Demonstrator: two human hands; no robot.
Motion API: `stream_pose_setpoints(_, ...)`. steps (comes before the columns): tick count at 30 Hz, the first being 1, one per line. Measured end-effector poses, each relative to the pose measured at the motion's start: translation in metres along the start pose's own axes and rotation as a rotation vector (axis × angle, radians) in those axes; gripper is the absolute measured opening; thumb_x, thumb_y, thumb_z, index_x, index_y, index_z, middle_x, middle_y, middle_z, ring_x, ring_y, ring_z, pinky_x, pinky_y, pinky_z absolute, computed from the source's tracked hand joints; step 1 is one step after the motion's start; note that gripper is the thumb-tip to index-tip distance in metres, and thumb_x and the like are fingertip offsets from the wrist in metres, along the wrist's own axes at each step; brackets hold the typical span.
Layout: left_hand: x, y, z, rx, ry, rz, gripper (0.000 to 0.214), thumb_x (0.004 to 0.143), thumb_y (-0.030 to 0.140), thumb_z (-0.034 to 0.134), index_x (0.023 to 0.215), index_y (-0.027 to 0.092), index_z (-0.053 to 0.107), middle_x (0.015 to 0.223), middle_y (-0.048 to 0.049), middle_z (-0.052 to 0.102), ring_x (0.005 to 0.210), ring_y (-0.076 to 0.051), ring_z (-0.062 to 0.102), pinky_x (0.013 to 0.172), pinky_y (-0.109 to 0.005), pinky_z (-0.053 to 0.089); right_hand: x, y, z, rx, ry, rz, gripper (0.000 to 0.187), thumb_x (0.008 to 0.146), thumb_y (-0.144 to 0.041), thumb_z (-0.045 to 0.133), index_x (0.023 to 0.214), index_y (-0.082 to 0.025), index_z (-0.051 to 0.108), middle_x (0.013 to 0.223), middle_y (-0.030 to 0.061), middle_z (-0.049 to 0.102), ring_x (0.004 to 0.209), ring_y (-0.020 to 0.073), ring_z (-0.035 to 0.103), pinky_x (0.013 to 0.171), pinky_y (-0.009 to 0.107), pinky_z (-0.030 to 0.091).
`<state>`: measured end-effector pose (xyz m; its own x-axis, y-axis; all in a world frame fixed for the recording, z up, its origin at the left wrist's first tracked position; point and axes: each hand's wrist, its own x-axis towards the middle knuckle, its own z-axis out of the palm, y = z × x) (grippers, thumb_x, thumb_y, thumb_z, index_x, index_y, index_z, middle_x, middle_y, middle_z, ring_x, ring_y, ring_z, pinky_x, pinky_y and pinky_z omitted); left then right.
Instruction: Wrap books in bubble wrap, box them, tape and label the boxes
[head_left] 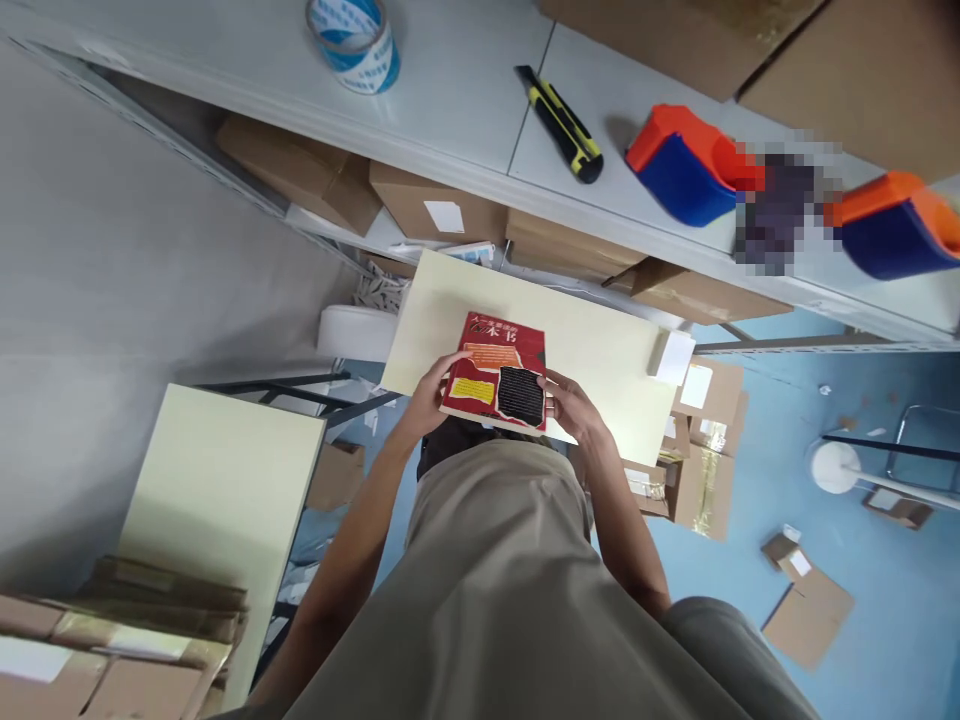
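A thick red book (487,370) with orange, yellow and black patches on its cover is held between my two hands, cover up, over the near part of a cream tabletop (600,350). My left hand (429,400) grips its left edge, thumb on the cover and the other fingers out of sight beneath. At the right edge, my right hand (571,405) clasps the book with its thumb on the black patch; some fingers are partly hidden. Whether the book touches the tabletop I cannot tell.
Above the table runs a grey shelf (450,110) with a tape roll (352,45), a yellow-black box cutter (561,125) and orange-blue tape dispensers (686,165). Cardboard boxes (439,200) fill the level below. A small white box (673,357) stands at the table's right end. Flattened cardboard (810,610) lies on the blue floor.
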<state>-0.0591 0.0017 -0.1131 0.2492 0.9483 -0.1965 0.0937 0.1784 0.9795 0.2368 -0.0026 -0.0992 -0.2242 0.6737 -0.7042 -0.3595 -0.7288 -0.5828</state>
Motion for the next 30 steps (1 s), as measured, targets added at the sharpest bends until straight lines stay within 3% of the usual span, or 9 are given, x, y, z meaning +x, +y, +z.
stream_pose_setpoints(3,0.018,-0.031,-0.023,-0.012,0.135,-0.008,0.076,0.089,0.036,0.074,0.159,0.019,0.052,0.137,-0.0164,0.073,0.126,-0.029,0.072,0.107,-0.043,0.061,0.03,0.001,0.024,0.009,0.077,-0.047,0.053,0.074,-0.049,0.097,0.116,-0.022,0.079,0.093,0.002,0.082,0.066,0.0127,0.072,0.061,0.022,0.061)
stream_pose_setpoints(6,0.048,-0.067,-0.057,0.049,0.322,-0.101,0.064,0.087,0.027,0.067,0.15,0.019,0.056,0.129,-0.0146,0.076,0.113,-0.026,0.076,0.099,-0.042,0.063,0.071,-0.002,0.052,0.012,0.126,-0.093,0.057,0.074,-0.054,0.095,0.119,-0.023,0.077,0.098,0.0013,0.082,0.071,0.0139,0.074,0.066,0.024,0.063)
stream_pose_setpoints(10,0.089,-0.105,-0.105,0.459,0.494,-0.337,0.049,0.085,0.023,0.068,0.133,0.016,0.066,0.139,-0.0224,0.068,0.111,-0.031,0.074,0.097,-0.045,0.059,0.129,-0.01,0.084,-0.002,0.128,-0.125,0.057,0.076,-0.055,0.092,0.122,-0.025,0.074,0.1,-0.0003,0.082,0.071,0.013,0.073,0.069,0.024,0.062)
stream_pose_setpoints(12,0.102,-0.121,-0.123,0.648,0.501,-0.412,0.043,0.089,0.027,0.068,0.129,0.012,0.069,0.137,-0.0265,0.067,0.115,-0.036,0.071,0.103,-0.048,0.054,0.153,-0.013,0.097,-0.015,0.131,-0.137,0.054,0.078,-0.055,0.089,0.12,-0.025,0.073,0.099,-0.0007,0.081,0.07,0.0121,0.072,0.07,0.024,0.061)
stream_pose_setpoints(15,0.111,-0.139,-0.14,0.765,0.418,-0.464,0.026,0.096,0.031,0.062,0.112,0.014,0.074,0.122,-0.0244,0.072,0.118,-0.038,0.068,0.104,-0.048,0.049,0.175,-0.017,0.112,-0.074,0.161,-0.128,0.055,0.081,-0.056,0.086,0.124,-0.026,0.071,0.1,-0.0011,0.08,0.072,0.0122,0.073,0.073,0.025,0.061)
stream_pose_setpoints(19,0.109,-0.149,-0.168,0.741,0.331,-0.432,0.023,0.1,0.032,0.058,0.1,0.018,0.077,0.113,-0.0194,0.077,0.109,-0.033,0.07,0.101,-0.043,0.049,0.182,-0.023,0.12,-0.153,0.227,-0.104,0.059,0.082,-0.058,0.083,0.131,-0.028,0.069,0.106,-0.0019,0.08,0.075,0.0121,0.075,0.074,0.025,0.06)
stream_pose_setpoints(22,0.097,-0.147,-0.206,0.68,0.279,-0.422,0.021,0.096,0.033,0.062,0.099,0.019,0.077,0.112,-0.0165,0.079,0.1,-0.03,0.073,0.097,-0.039,0.052,0.181,-0.026,0.118,-0.176,0.219,-0.101,0.064,0.082,-0.057,0.084,0.138,-0.028,0.068,0.105,-0.0023,0.081,0.075,0.0117,0.075,0.075,0.025,0.059)
stream_pose_setpoints(27,0.064,-0.141,-0.28,0.719,0.4,-0.443,0.022,0.093,0.033,0.06,0.099,0.017,0.075,0.109,-0.016,0.079,0.099,-0.029,0.074,0.098,-0.04,0.055,0.188,-0.022,0.12,-0.247,0.19,-0.072,0.072,0.083,-0.053,0.084,0.147,-0.026,0.065,0.1,-0.0011,0.082,0.083,0.015,0.075,0.081,0.028,0.061)
stream_pose_setpoints(30,0.053,-0.141,-0.311,0.716,0.466,-0.493,0.018,0.09,0.033,0.061,0.093,0.018,0.071,0.097,-0.0125,0.077,0.095,-0.028,0.073,0.097,-0.04,0.056,0.198,-0.012,0.128,-0.228,0.159,-0.086,0.071,0.082,-0.048,0.085,0.147,-0.026,0.066,0.094,-0.003,0.081,0.081,0.015,0.073,0.082,0.029,0.062)
